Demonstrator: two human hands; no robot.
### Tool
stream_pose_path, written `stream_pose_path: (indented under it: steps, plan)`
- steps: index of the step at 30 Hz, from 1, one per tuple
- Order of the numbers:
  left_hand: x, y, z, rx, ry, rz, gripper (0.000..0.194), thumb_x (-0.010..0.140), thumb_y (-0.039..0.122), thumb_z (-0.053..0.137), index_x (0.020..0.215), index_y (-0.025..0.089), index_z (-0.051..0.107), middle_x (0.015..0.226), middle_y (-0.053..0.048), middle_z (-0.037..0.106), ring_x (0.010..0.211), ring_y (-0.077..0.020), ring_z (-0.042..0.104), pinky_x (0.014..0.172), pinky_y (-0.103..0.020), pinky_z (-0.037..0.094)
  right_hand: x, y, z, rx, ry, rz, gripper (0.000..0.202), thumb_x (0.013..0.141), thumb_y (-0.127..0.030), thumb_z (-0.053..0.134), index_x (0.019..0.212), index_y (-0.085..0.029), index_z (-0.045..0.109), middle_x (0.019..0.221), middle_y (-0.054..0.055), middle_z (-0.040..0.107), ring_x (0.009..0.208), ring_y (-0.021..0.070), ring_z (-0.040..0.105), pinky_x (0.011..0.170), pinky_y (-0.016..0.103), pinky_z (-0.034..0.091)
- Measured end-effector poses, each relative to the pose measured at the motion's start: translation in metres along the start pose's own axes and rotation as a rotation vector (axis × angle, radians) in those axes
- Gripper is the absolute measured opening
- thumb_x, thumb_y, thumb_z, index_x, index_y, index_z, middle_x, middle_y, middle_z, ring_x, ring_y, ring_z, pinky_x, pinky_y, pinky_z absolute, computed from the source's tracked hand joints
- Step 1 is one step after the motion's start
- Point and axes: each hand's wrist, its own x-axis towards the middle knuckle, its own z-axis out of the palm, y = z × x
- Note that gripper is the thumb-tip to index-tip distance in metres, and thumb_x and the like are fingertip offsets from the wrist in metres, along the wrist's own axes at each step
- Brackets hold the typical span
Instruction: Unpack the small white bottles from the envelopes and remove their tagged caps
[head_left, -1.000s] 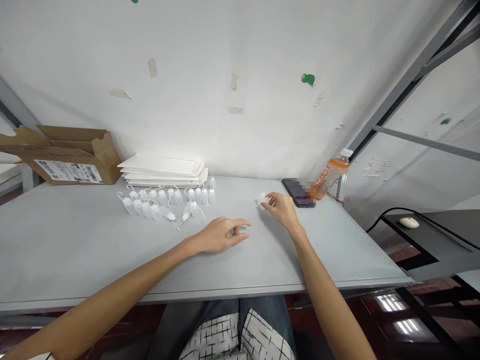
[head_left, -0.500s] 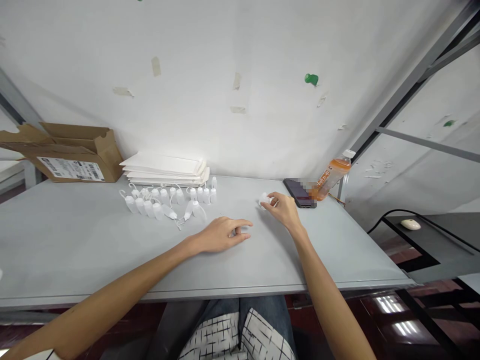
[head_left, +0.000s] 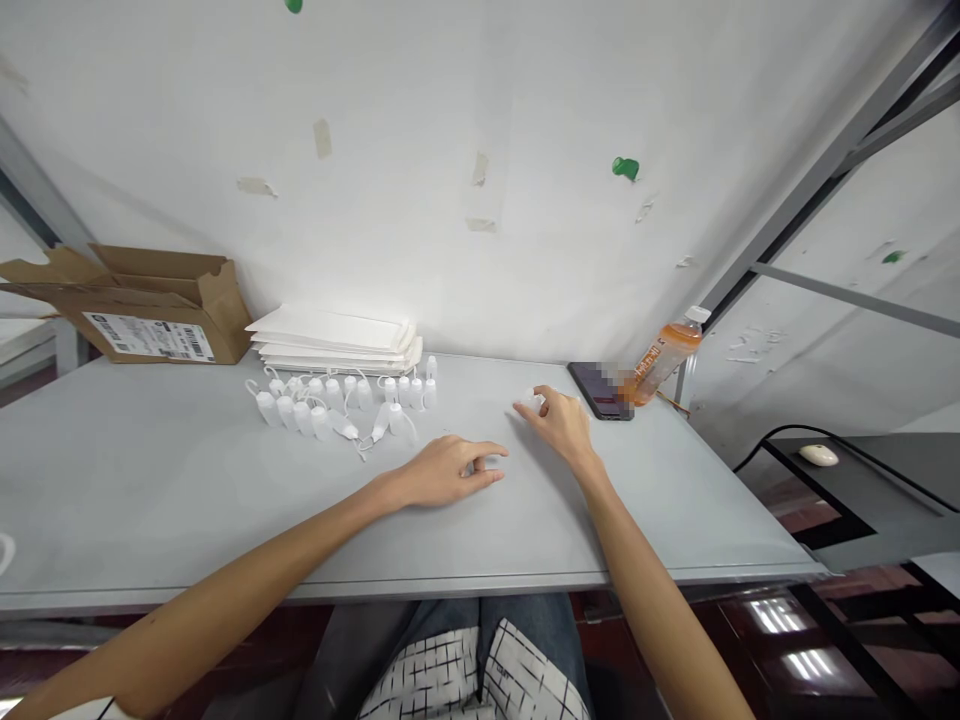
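Note:
My right hand (head_left: 556, 425) is over the right middle part of the grey table. Its thumb and index finger close around a small translucent white piece (head_left: 532, 401), which is partly hidden, so its kind is unclear. My left hand (head_left: 450, 470) rests low near the middle of the table, thumb and index finger apart with nothing between them. To its upper left is a group of small white squeeze bottles (head_left: 320, 422), several with loop-like strips on them. Some stand upright and a few lie tilted.
Behind the bottles lies a stack of white sheets or envelopes (head_left: 330, 335). An open cardboard box (head_left: 150, 310) stands at the far left. Beyond my right hand are a phone (head_left: 600, 390) and a leaning bottle of orange drink (head_left: 667, 355). A wall (head_left: 525, 280) borders the back.
My right hand has shifted slightly left, its fingers now reaching further around the small translucent piece. My left hand stays nearly still. The whole view has moved a little.

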Motion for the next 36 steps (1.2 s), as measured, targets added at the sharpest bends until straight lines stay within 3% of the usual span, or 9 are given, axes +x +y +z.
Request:
stream_pose_path:
  steps: [9,15,20,25,36]
  plan:
    - [0.0,-0.001,0.001,0.008,0.001,0.017,0.038,0.094,0.04,0.05,0.124,0.022,0.063,0.086,0.0,0.073,0.069,-0.0147,0.062,0.069,-0.025,0.041,0.004,-0.003,0.004,-0.01,-0.01,-0.011,0.03,0.088,-0.042,0.056,0.104,-0.022,0.073,0.078,0.005,0.07,0.075,0.0196,0.061,0.057,0.026,0.029]
    - [-0.001,-0.002,0.001,0.017,0.004,0.039,0.037,0.094,0.041,0.05,0.122,0.022,0.064,0.087,-0.001,0.073,0.072,-0.0163,0.064,0.069,-0.026,0.041,0.023,-0.003,0.014,0.013,-0.108,-0.284,0.03,0.09,-0.042,0.056,0.107,-0.022,0.071,0.084,0.004,0.069,0.073,0.0177,0.06,0.06,0.026,0.033]
    - [-0.001,-0.002,-0.005,0.032,0.029,0.039,0.035,0.094,0.042,0.049,0.114,0.021,0.069,0.079,-0.001,0.072,0.071,-0.0166,0.064,0.067,-0.026,0.041,0.061,-0.027,0.03,0.082,-0.225,-0.465,0.027,0.089,-0.041,0.058,0.105,-0.023,0.071,0.088,0.003,0.07,0.072,0.016,0.06,0.063,0.024,0.034]
    - [-0.001,0.0,-0.017,0.037,0.11,0.034,0.033,0.095,0.04,0.048,0.108,0.021,0.071,0.078,-0.001,0.072,0.069,-0.0154,0.063,0.065,-0.026,0.042,0.09,-0.052,0.049,0.132,-0.259,-0.553,0.025,0.09,-0.04,0.057,0.099,-0.023,0.073,0.086,0.002,0.07,0.072,0.0153,0.059,0.063,0.023,0.035]
    - [-0.002,-0.007,-0.011,0.048,0.042,0.062,0.036,0.097,0.042,0.044,0.103,0.021,0.072,0.087,-0.004,0.073,0.073,-0.0176,0.063,0.07,-0.028,0.043,0.105,-0.075,0.055,0.054,-0.276,-0.627,0.026,0.091,-0.035,0.057,0.11,-0.021,0.069,0.093,0.004,0.071,0.076,0.0167,0.061,0.065,0.025,0.035]
